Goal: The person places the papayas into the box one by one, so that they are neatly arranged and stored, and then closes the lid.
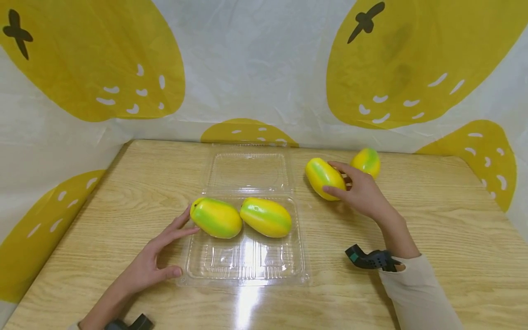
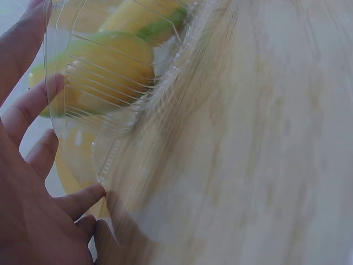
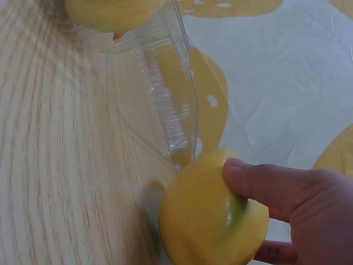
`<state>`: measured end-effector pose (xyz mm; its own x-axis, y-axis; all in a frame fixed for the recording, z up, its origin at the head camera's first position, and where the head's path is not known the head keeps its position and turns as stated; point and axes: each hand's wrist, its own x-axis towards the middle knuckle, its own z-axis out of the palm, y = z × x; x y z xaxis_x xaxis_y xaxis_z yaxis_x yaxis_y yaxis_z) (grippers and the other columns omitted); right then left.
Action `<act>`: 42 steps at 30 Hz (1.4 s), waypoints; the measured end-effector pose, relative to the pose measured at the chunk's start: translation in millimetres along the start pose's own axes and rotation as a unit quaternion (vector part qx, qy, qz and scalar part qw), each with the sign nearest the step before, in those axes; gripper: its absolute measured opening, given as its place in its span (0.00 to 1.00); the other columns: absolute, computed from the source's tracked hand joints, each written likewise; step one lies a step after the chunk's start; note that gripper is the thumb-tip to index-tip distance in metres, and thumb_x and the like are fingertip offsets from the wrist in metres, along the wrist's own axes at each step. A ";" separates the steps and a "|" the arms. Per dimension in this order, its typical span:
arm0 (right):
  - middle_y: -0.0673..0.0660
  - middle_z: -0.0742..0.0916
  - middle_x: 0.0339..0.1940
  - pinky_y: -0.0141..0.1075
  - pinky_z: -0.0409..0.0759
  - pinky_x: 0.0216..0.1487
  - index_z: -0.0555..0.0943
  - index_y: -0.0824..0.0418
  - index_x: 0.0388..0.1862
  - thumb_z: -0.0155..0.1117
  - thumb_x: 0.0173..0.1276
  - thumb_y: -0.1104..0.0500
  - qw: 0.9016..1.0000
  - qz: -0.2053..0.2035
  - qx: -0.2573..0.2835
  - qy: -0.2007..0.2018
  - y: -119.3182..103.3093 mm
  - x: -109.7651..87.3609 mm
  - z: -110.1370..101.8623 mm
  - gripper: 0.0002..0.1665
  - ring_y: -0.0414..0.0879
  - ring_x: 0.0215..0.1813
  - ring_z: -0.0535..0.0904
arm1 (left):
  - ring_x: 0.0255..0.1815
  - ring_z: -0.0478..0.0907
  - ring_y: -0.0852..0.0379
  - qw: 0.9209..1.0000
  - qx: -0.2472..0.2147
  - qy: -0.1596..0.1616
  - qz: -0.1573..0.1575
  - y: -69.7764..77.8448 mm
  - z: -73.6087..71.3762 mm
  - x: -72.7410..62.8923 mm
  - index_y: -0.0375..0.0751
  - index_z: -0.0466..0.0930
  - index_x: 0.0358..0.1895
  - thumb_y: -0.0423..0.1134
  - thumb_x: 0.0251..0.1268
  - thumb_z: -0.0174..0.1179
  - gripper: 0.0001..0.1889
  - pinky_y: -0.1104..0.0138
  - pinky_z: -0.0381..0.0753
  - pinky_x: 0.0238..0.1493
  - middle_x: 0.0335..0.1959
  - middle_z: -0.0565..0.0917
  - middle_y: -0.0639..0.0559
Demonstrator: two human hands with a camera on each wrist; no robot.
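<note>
A clear plastic clamshell container (image 1: 243,270) lies with its lid (image 1: 247,172) folded back. Inside its tray, two yellow-green papayas sit side by side, a left papaya (image 1: 216,219) and a right papaya (image 1: 266,217). My left hand (image 1: 158,250) is at the tray's left side, fingers extended and spread. In the left wrist view its fingertips rest against the clear wall (image 2: 105,72). To the right of the lid, my right hand (image 1: 363,190) grips another papaya (image 1: 323,178) between thumb and fingers, also seen in the right wrist view as a yellow papaya (image 3: 207,212).
One more yellow-green papaya (image 1: 366,161) lies on the wooden table (image 1: 433,215) just behind my right hand. A white cloth (image 1: 255,59) printed with yellow fruit hangs along the table's back edge. Dark camera mounts (image 1: 373,259) are worn at both wrists.
</note>
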<state>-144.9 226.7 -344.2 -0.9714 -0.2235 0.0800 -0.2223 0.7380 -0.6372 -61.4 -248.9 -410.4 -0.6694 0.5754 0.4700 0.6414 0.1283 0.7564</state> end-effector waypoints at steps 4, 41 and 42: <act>0.63 0.74 0.65 0.54 0.77 0.50 0.65 0.57 0.71 0.67 0.63 0.44 1.000 -0.002 0.004 0.014 -2.3 -0.6 -0.2 0.41 0.62 0.53 0.77 | 0.75 0.42 0.37 1.000 -0.001 0.000 0.003 0.1 0.5 0.3 0.31 0.68 0.65 0.48 0.58 0.66 0.35 0.68 0.43 0.71 0.73 0.48 0.28; 0.51 0.75 0.64 0.43 0.81 0.48 0.67 0.52 0.69 0.72 0.59 0.61 0.974 -0.177 0.128 0.050 -96.1 -22.0 16.0 0.40 0.50 0.57 0.76 | 0.75 0.42 0.37 1.000 0.005 0.002 0.013 -0.2 0.9 2.0 0.31 0.68 0.64 0.51 0.60 0.65 0.35 0.67 0.41 0.72 0.73 0.49 0.27; 0.51 0.75 0.64 0.43 0.81 0.48 0.67 0.52 0.69 0.72 0.58 0.61 0.974 -0.180 0.132 0.049 -98.1 -22.4 16.5 0.40 0.49 0.57 0.76 | 0.75 0.42 0.37 1.000 0.005 0.001 0.013 -0.3 0.6 2.2 0.31 0.68 0.65 0.51 0.60 0.65 0.35 0.67 0.41 0.72 0.73 0.49 0.27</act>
<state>-99.9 148.8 -296.1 -0.8405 -0.3659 0.3996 -0.5337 0.4313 -0.7275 -62.9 -247.1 -409.8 -0.6531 0.5775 0.4898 0.6622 0.1218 0.7394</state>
